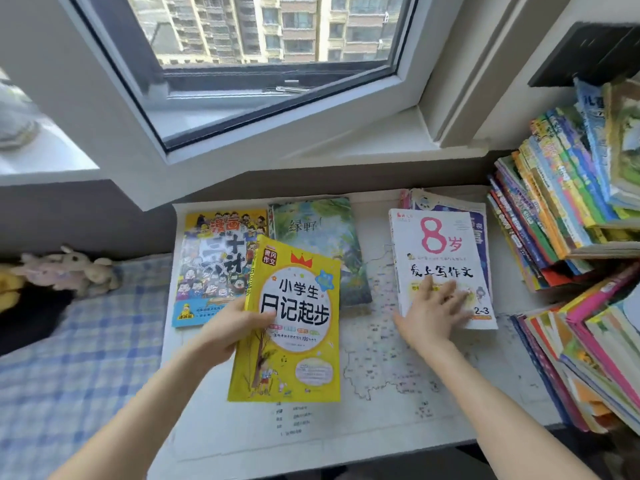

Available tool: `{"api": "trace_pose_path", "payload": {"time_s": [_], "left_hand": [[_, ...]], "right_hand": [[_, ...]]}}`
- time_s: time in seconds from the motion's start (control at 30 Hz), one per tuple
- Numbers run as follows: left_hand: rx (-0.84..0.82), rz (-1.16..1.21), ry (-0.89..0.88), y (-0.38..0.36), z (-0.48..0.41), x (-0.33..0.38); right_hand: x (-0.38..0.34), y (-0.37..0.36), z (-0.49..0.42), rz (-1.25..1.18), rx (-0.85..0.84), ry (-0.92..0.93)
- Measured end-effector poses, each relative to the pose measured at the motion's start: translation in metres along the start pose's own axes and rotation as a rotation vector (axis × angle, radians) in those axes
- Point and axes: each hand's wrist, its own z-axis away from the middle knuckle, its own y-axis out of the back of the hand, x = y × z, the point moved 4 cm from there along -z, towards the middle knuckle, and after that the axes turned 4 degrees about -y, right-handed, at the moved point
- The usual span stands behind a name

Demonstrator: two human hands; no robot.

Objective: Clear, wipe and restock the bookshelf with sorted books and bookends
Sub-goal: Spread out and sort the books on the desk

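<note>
yellow book [294, 317] tilted centre frame, over comic book [211, 258] and green book [322, 237]; white book [440, 258] flat centre-right; book piles [561, 209] leaning far right.

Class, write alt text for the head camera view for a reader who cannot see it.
A person's left hand holds a yellow book over a map-covered desk, while the right hand rests flat on a white book. A comic book and a green book lie behind; leaning book stacks stand at right.

Yellow book [294, 320]; white bk w/ pink 8 [441, 265]; blue-checked bedding [69, 358].
</note>
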Motion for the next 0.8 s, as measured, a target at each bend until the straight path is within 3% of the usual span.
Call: {"api": "trace_pose_path", "payload": {"time_s": [0.17,0.33,0.5,0.63,0.73,0.8], "left_hand": [[0.048,0.086,0.075,0.051,0.026,-0.052],[0.089,0.172,0.221,0.077,0.036,-0.103],[0.246,0.154,0.312,0.107,0.051,-0.140],[0.352,0.032,0.249,0.126,0.055,-0.152],[0.411,0.006,0.185,0.132,0.060,-0.152],[0.434,-0.028,0.156,0.138,0.061,-0.154]], "right_hand": [[-0.005,0.026,0.014,-0.090,0.042,-0.012],[-0.015,0.064,0.083,-0.184,0.111,0.165],[-0.068,0.059,0.196,-0.165,-0.056,0.353],[-0.123,0.005,0.271,-0.155,-0.169,0.488],[-0.167,-0.039,0.314,-0.219,-0.388,0.607],[-0.186,-0.060,0.313,-0.241,-0.480,0.590]]}}
